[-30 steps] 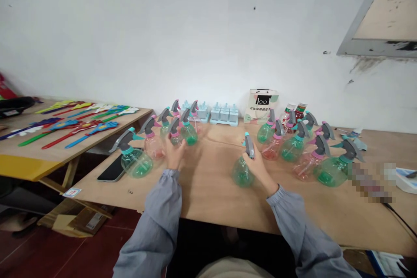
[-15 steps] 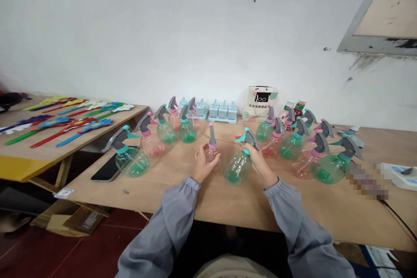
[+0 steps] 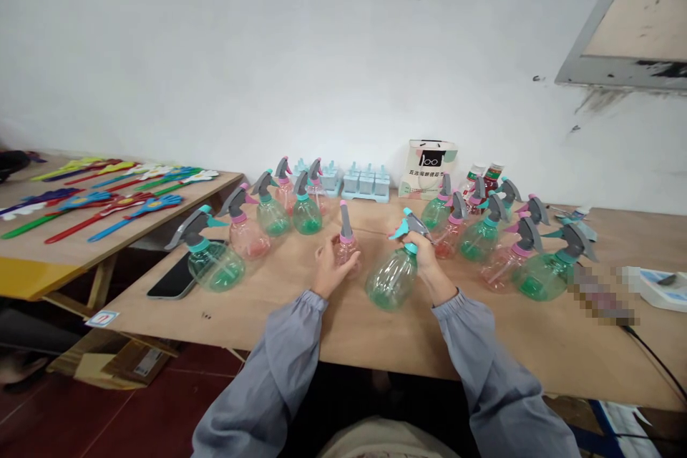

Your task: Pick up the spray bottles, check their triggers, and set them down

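Observation:
My left hand [image 3: 333, 266] is wrapped round the body of a pink spray bottle [image 3: 347, 247], whose grey and pink head points up. By the neck and trigger head, my right hand [image 3: 421, 256] grips a green spray bottle [image 3: 391, 280], which leans a little with its turquoise nozzle toward the left. More spray bottles stand on both sides: a green one [image 3: 216, 268] and a pink one [image 3: 250, 237] at the left, and a green one [image 3: 542, 279] and a pink one [image 3: 502, 268] at the right.
A phone [image 3: 172, 280] lies at the left of the table. Pale blue ice-pop moulds [image 3: 366, 184], a printed paper bag [image 3: 426, 170] and small red-labelled bottles [image 3: 492, 175] stand along the wall. Colourful hand-shaped clappers [image 3: 115, 211] cover the neighbouring table. A white tray [image 3: 663, 293] sits far right.
The green bottle in my right hand has tilted slightly, its base shifting a little left. My left hand and the pink bottle have moved slightly left. Both hands keep their hold.

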Demonstrator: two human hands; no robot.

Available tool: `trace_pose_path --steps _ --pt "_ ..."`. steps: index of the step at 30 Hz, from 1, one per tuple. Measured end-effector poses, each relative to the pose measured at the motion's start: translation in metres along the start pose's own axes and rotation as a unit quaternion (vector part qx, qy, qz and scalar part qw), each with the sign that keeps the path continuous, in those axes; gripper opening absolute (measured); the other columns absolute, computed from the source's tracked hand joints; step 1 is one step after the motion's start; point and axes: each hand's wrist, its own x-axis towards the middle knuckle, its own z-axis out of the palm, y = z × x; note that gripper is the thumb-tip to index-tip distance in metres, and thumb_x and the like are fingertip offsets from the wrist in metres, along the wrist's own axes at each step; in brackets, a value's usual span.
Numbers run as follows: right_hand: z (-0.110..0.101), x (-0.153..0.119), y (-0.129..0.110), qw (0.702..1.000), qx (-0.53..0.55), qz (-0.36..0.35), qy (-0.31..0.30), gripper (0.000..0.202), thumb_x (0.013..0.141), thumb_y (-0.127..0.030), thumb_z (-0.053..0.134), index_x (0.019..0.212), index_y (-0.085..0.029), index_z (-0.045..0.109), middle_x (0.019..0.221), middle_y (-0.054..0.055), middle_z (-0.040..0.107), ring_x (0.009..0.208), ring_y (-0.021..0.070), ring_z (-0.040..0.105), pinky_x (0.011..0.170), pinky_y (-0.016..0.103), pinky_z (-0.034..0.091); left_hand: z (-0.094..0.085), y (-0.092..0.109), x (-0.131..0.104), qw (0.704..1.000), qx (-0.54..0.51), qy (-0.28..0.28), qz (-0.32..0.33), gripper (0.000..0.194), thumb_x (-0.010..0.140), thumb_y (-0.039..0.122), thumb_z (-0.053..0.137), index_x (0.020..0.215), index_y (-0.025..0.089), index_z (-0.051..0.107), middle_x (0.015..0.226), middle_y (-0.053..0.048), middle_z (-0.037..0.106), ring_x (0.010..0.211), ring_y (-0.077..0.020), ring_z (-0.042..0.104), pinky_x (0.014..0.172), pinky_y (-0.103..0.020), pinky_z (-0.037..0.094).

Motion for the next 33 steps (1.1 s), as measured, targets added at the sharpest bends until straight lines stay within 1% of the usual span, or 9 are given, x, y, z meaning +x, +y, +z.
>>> trace_pose_path --steps 3,8,12,15,19,21,25,30,33 --pt "-0.0013 0.0001 0.0002 0.999 0.041 0.005 0.023 0.010 0.052 -0.028 0.057 0.060 -0.024 0.061 0.062 -0.001 0.064 0.061 0.0160 0.058 0.059 0.029 0.046 -0.0010 0.0000 0.0005 1.000 -0.004 -0.003 -0.001 0.056 0.073 0.036 0.081 0.119 0.022 0.052 0.122 -0.012 0.068 0.119 -0.0306 0.065 0.106 -0.052 0.043" --pt "-0.0011 0.0000 -0.0017 0.999 0.045 0.018 0.004 0.018 0.051 -0.023 0.060 0.068 -0.023 0.066 0.076 0.001 0.072 0.068 0.0160 0.062 0.060 0.027 0.048 -0.0014 -0.0007 0.0006 1.000 -0.006 -0.008 -0.004 0.056 0.073 0.037 0.080 0.119 0.023 0.052 0.122 -0.011 0.068 0.119 -0.0305 0.064 0.106 -0.053 0.042" --pt "-0.0037 0.0004 -0.0023 0.995 0.095 0.013 0.025 0.012 0.050 -0.024 0.056 0.061 -0.023 0.061 0.061 -0.002 0.064 0.057 0.0137 0.057 0.053 0.025 0.046 -0.0027 -0.0012 0.0007 1.000 -0.010 -0.012 0.003 0.056 0.074 0.038 0.080 0.120 0.024 0.052 0.123 -0.011 0.067 0.119 -0.0307 0.063 0.106 -0.053 0.042" --pt "-0.0045 0.0013 -0.0033 0.991 0.128 0.030 0.028 0.017 0.049 -0.023 0.057 0.064 -0.023 0.063 0.062 -0.002 0.067 0.056 0.0142 0.058 0.049 0.025 0.045 -0.0039 -0.0005 0.0007 1.000 -0.011 -0.016 0.002 0.056 0.074 0.038 0.080 0.120 0.024 0.052 0.123 -0.011 0.067 0.120 -0.0310 0.063 0.106 -0.053 0.042" --pt "-0.0025 0.0012 -0.0048 0.991 0.124 0.054 0.005 0.019 0.050 -0.020 0.061 0.069 -0.023 0.064 0.073 -0.001 0.073 0.064 0.0157 0.064 0.052 0.024 0.048 -0.0042 -0.0002 0.0007 1.000 -0.013 -0.020 0.000 0.056 0.074 0.039 0.079 0.121 0.024 0.052 0.124 -0.012 0.067 0.121 -0.0316 0.063 0.106 -0.053 0.042" --pt "-0.0030 0.0002 -0.0049 0.989 0.134 0.048 0.028 0.018 0.048 -0.019 0.061 0.066 -0.023 0.062 0.067 -0.002 0.071 0.064 0.0145 0.064 0.054 0.022 0.050 -0.0039 -0.0010 0.0009 1.000 -0.014 -0.021 0.002 0.057 0.074 0.040 0.080 0.121 0.023 0.052 0.124 -0.012 0.067 0.121 -0.0315 0.063 0.106 -0.053 0.043" --pt "-0.0064 -0.0021 -0.0041 0.976 0.192 0.073 0.069 0.017 0.047 -0.022 0.056 0.063 -0.023 0.059 0.055 -0.004 0.064 0.051 0.0132 0.058 0.051 0.025 0.051 -0.0031 -0.0031 0.0014 1.000 -0.013 -0.019 0.004 0.057 0.074 0.040 0.079 0.121 0.023 0.052 0.124 -0.012 0.067 0.120 -0.0310 0.063 0.105 -0.051 0.044" --pt "-0.0042 -0.0019 -0.0046 0.982 0.176 0.063 0.022 0.023 0.048 -0.020 0.060 0.071 -0.026 0.058 0.064 -0.003 0.069 0.064 0.0193 0.067 0.057 0.029 0.055 -0.0020 -0.0046 0.0011 1.000 -0.014 -0.021 0.005 0.058 0.075 0.039 0.079 0.122 0.023 0.051 0.124 -0.012 0.067 0.121 -0.0307 0.062 0.106 -0.051 0.043" --pt "-0.0055 -0.0020 -0.0037 0.988 0.148 0.046 0.025 0.022 0.050 -0.020 0.061 0.071 -0.025 0.058 0.063 -0.003 0.068 0.061 0.0173 0.064 0.056 0.028 0.054 -0.0022 -0.0044 0.0009 1.000 -0.019 -0.023 0.004 0.057 0.075 0.040 0.079 0.122 0.023 0.051 0.124 -0.011 0.067 0.121 -0.0306 0.062 0.106 -0.050 0.043"
